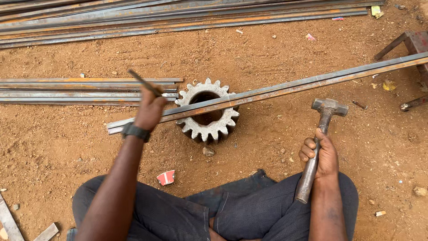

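Observation:
My left hand [150, 110] is raised over the near end of a long steel angle bar [285, 88] and grips a thin dark chisel-like rod [143, 82] that points up and left. A black watch sits on that wrist. The bar lies across a large toothed steel gear [207, 127] standing on the dirt. My right hand [322, 154] holds a metal hammer [329, 108] by its handle, head up, to the right of the gear and clear of the bar. I sit on the ground in dark trousers.
Several cut steel bars [84, 90] lie stacked left of the gear, and a long bundle of bars [178, 20] runs along the top. A rusty metal stand [412, 44] is at the right edge. Small stones and litter dot the red dirt.

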